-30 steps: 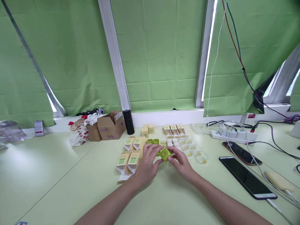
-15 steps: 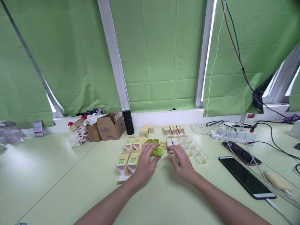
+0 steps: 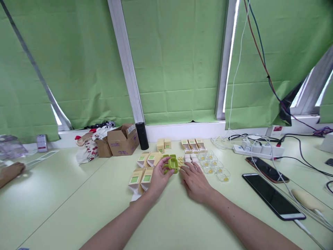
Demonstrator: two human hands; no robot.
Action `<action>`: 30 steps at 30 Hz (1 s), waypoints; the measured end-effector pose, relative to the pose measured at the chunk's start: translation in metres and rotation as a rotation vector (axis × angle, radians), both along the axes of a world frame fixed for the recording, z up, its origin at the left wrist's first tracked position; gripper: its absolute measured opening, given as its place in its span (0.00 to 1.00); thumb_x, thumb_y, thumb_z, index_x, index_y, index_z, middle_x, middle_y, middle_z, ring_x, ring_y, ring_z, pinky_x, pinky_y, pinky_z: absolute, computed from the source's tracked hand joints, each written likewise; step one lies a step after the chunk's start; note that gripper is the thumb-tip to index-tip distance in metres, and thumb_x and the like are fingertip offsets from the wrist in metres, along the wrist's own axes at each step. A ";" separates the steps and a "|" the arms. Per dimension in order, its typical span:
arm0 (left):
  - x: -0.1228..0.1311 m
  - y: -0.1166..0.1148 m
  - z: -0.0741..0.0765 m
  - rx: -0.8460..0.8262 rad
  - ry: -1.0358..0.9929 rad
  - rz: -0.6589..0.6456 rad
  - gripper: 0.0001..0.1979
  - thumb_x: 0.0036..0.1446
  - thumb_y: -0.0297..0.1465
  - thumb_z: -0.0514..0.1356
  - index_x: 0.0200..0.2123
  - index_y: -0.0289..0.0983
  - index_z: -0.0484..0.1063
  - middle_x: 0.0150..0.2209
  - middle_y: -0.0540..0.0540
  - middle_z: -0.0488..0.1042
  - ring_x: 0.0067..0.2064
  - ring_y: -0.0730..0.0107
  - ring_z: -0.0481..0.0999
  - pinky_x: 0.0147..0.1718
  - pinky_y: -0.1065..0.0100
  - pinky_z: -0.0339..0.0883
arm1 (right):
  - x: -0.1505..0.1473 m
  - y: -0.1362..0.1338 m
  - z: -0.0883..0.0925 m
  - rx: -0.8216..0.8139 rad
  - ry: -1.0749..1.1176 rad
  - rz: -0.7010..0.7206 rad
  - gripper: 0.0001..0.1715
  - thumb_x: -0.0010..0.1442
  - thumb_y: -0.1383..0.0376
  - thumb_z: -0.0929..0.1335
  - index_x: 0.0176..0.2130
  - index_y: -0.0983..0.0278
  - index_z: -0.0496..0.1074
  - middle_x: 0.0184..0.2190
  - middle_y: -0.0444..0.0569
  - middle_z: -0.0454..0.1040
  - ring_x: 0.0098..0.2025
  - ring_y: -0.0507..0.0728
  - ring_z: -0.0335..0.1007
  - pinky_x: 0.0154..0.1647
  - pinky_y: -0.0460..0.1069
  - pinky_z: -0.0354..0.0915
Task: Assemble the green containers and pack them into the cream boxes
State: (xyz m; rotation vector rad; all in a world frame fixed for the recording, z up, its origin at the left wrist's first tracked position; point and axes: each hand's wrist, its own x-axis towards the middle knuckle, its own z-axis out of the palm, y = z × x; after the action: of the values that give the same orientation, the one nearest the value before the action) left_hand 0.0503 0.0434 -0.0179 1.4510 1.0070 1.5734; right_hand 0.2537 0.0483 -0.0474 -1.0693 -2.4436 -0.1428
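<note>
My left hand (image 3: 160, 175) is closed on a small green square cup (image 3: 172, 163), its hollow side turned toward me. More green cups (image 3: 166, 157) stand just behind it on the table. My right hand (image 3: 195, 180) is palm down with curled fingers, its fingertips at the front of a group of small yellow pieces (image 3: 180, 159). Whatever lies under those fingertips is hidden. White blocks (image 3: 191, 157) sit just behind the right hand. To its right are clear plastic cups (image 3: 223, 175) with yellow bits inside. Open tan boxes with green panels (image 3: 135, 180) stand left of my left hand.
Several tan boxes (image 3: 192, 146) stand farther back. A cardboard carton (image 3: 123, 140) and black cylinder (image 3: 142, 136) are by the wall. Phones (image 3: 273, 196), cables and a power strip (image 3: 257, 151) lie right. Another person's hand (image 3: 13, 172) is at the left edge.
My left hand has turned the green cup so its hollow shows. My right hand has moved left and down to the yellow pieces. Another person's hand has appeared at the far left.
</note>
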 end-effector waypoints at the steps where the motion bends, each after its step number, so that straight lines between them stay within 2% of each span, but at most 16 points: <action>1: 0.001 -0.001 0.000 0.004 -0.009 -0.014 0.27 0.48 0.31 0.74 0.53 0.38 0.75 0.52 0.40 0.80 0.54 0.56 0.78 0.50 0.60 0.74 | 0.000 0.000 -0.001 0.004 -0.001 0.006 0.23 0.71 0.65 0.64 0.62 0.64 0.72 0.66 0.57 0.73 0.73 0.70 0.55 0.75 0.68 0.44; 5: 0.002 -0.003 0.002 0.017 -0.028 -0.054 0.27 0.49 0.32 0.74 0.53 0.38 0.75 0.51 0.40 0.80 0.55 0.55 0.78 0.50 0.60 0.75 | 0.000 0.001 -0.003 0.038 -0.004 0.030 0.22 0.74 0.59 0.64 0.61 0.63 0.74 0.66 0.56 0.73 0.74 0.70 0.55 0.77 0.69 0.41; 10: 0.003 -0.004 0.001 0.021 -0.039 -0.049 0.27 0.50 0.33 0.75 0.53 0.39 0.75 0.54 0.39 0.79 0.56 0.55 0.78 0.51 0.60 0.75 | 0.001 0.002 -0.005 0.050 -0.020 0.034 0.24 0.75 0.57 0.63 0.63 0.63 0.73 0.64 0.56 0.75 0.74 0.70 0.56 0.77 0.70 0.40; 15: 0.003 -0.006 0.000 0.030 -0.048 -0.053 0.27 0.51 0.34 0.74 0.54 0.39 0.74 0.55 0.39 0.79 0.56 0.56 0.78 0.53 0.59 0.74 | 0.000 0.000 0.000 0.051 -0.009 0.030 0.19 0.73 0.62 0.65 0.59 0.63 0.75 0.59 0.56 0.78 0.72 0.70 0.59 0.77 0.70 0.40; 19: 0.003 -0.007 0.002 0.035 -0.043 -0.053 0.27 0.51 0.34 0.74 0.54 0.39 0.74 0.54 0.39 0.79 0.55 0.55 0.79 0.52 0.59 0.75 | -0.002 -0.001 0.005 0.084 0.069 0.037 0.16 0.69 0.68 0.67 0.54 0.61 0.76 0.55 0.55 0.81 0.68 0.68 0.63 0.73 0.68 0.47; 22: 0.002 -0.008 0.002 0.030 -0.049 -0.047 0.27 0.50 0.34 0.74 0.54 0.38 0.74 0.53 0.39 0.80 0.55 0.55 0.79 0.51 0.60 0.75 | 0.001 -0.001 0.006 0.141 0.193 0.054 0.15 0.66 0.73 0.67 0.49 0.60 0.78 0.51 0.53 0.83 0.62 0.67 0.69 0.67 0.66 0.53; 25: 0.002 -0.007 0.001 0.018 -0.056 -0.045 0.28 0.50 0.34 0.74 0.54 0.38 0.74 0.53 0.38 0.80 0.55 0.55 0.79 0.50 0.59 0.76 | 0.006 -0.002 0.008 0.204 0.319 0.072 0.14 0.65 0.75 0.66 0.42 0.59 0.77 0.43 0.50 0.85 0.49 0.63 0.75 0.57 0.63 0.58; 28: 0.002 -0.007 -0.001 0.015 -0.055 -0.047 0.28 0.49 0.35 0.75 0.54 0.38 0.74 0.53 0.38 0.80 0.54 0.55 0.80 0.50 0.59 0.76 | 0.009 -0.004 0.009 0.221 0.416 0.078 0.14 0.67 0.76 0.64 0.38 0.60 0.76 0.35 0.49 0.83 0.39 0.60 0.74 0.49 0.59 0.60; 30: 0.002 -0.007 -0.002 0.025 -0.045 -0.047 0.28 0.50 0.35 0.75 0.54 0.38 0.74 0.53 0.38 0.80 0.53 0.55 0.80 0.50 0.59 0.75 | 0.009 -0.006 0.009 0.202 0.487 0.092 0.13 0.68 0.74 0.64 0.38 0.60 0.76 0.34 0.49 0.82 0.38 0.60 0.74 0.45 0.57 0.62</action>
State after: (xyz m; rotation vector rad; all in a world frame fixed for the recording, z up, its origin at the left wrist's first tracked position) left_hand 0.0526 0.0367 -0.0197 1.4391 0.9243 1.5833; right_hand 0.2626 0.0425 -0.0382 -0.7913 -1.9868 -0.0852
